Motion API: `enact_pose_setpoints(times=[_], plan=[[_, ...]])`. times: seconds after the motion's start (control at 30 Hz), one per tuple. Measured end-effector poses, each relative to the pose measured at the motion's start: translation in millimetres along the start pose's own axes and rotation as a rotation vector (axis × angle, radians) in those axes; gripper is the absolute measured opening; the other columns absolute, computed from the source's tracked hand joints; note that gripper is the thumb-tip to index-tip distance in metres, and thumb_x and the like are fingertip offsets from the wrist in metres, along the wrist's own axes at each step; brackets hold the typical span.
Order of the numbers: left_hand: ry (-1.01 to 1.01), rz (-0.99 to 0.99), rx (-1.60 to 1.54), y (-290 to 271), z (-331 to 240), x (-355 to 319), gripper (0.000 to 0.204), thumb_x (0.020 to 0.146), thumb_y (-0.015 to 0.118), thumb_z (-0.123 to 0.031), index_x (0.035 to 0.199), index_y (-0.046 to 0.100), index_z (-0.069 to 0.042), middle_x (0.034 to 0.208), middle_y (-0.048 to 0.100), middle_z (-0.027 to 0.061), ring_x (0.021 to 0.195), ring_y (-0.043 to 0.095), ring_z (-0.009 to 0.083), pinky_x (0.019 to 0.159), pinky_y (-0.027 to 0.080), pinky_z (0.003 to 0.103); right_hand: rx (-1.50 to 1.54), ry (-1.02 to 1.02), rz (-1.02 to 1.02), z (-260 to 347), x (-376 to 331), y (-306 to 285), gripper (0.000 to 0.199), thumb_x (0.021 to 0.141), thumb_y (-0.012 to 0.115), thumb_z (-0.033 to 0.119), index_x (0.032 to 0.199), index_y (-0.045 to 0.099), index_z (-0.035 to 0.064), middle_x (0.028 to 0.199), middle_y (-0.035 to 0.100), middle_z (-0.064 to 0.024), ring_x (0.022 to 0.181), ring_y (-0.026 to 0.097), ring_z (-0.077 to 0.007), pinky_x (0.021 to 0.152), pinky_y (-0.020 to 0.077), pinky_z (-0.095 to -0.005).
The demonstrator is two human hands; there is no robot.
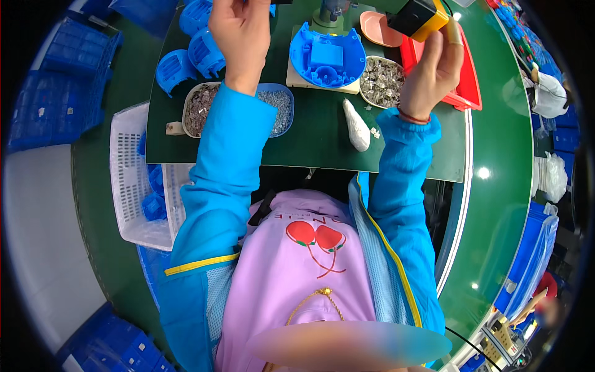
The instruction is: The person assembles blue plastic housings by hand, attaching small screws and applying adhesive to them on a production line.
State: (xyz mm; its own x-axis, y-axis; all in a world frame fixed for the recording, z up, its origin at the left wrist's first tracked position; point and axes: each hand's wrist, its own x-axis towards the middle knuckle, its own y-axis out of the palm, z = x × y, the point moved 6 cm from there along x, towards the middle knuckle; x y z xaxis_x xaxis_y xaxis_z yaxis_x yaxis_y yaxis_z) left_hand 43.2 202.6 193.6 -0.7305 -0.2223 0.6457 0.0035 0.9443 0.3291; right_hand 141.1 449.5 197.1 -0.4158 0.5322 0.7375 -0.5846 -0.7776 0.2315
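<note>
One left hand point(240, 43) and one right hand point(434, 71) above one worktop point(310, 144), with at least four blue shells point(327, 54), three trays point(283, 131) of small parts, one pink dish point(378, 28), one red bin point(474, 87) and one white bundle point(357, 130); one white crate point(133, 211) holds at least two blue pieces point(154, 206).

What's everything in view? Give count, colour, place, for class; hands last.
Table: one, green, top
Device: one, black and yellow, top right
Large housing: one, blue, top centre
Other housings: three or more, blue, upper left
Filled trays: three, two pale, one blue, table
Dish: one, pink, upper right
Bin: one, red, right
Tapered object: one, white, on table
Basket: one, white, left
Crates: several, blue, left
Left hand: one, blue sleeve, top
Right hand: one, blue sleeve, holding device
</note>
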Motion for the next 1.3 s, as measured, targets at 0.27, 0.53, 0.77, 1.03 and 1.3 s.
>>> enact_pose_setpoints(times=[0.27, 0.53, 0.77, 1.03, 1.3], plan=[[-0.025, -0.168, 0.085, -6.5, -6.0, -3.7, 0.046, 0.089, 0.068, 0.006, 0.132, 0.052, 0.007, 0.121, 0.066, 0.0139, 0.106, 0.062, 0.0148, 0.091, 0.049, 0.024, 0.061, -0.007, -0.187, -14.0, -7.4, -1.3, 0.033, 0.096, 0.065, 0.009, 0.125, 0.059, -0.0065, 0.112, 0.070, -0.0162, 0.101, 0.068, -0.0226, 0.090, 0.0561, -0.0333], [-0.071, -0.159, 0.007, -7.4, -0.6, -0.3, 0.042, 0.089, 0.068, 0.005, 0.128, 0.054, 0.008, 0.119, 0.066, 0.0145, 0.103, 0.063, 0.0151, 0.089, 0.050, 0.024, 0.111, 0.001, -0.185, -20.5, -6.1, -2.5, 0.031, 0.095, 0.066, 0.009, 0.123, 0.060, -0.0051, 0.110, 0.070, -0.0158, 0.100, 0.069, -0.0228, 0.093, 0.0550, -0.0335], [-0.101, -0.159, 0.017, -6.3, -1.7, -1.2, 0.040, 0.089, 0.068, 0.004, 0.127, 0.055, 0.007, 0.118, 0.067, 0.0133, 0.102, 0.063, 0.0142, 0.088, 0.050, 0.023, 0.143, 0.078, -0.118, -22.6, -7.5, 1.6, 0.029, 0.099, 0.057, 0.003, 0.127, 0.057, -0.0069, 0.122, 0.063, -0.0117, 0.108, 0.061, -0.0168, 0.094, 0.0504, -0.0278], [-0.041, -0.109, 0.143, -7.5, -1.1, -2.1, 0.042, 0.091, 0.067, 0.002, 0.131, 0.053, 0.007, 0.123, 0.065, 0.0118, 0.106, 0.061, 0.0145, 0.090, 0.049, 0.024, 0.124, 0.055, -0.128, -26.0, -6.9, -3.3, 0.030, 0.100, 0.057, 0.004, 0.127, 0.057, -0.0071, 0.123, 0.063, -0.0120, 0.108, 0.061, -0.0169, 0.094, 0.0504, -0.0272], [-0.716, 0.241, 0.336, -40.9, 85.9, -74.5, 0.044, 0.103, 0.052, -0.041, 0.110, 0.064, 0.000, 0.093, 0.066, 0.0040, 0.085, 0.059, 0.0099, 0.072, 0.047, 0.027, -0.277, 0.490, 0.253, -68.5, -43.1, -28.4, 0.032, 0.103, 0.054, 0.028, 0.100, 0.066, -0.0016, 0.074, 0.065, -0.0058, 0.062, 0.059, -0.0095, 0.055, 0.0474, -0.0235]])
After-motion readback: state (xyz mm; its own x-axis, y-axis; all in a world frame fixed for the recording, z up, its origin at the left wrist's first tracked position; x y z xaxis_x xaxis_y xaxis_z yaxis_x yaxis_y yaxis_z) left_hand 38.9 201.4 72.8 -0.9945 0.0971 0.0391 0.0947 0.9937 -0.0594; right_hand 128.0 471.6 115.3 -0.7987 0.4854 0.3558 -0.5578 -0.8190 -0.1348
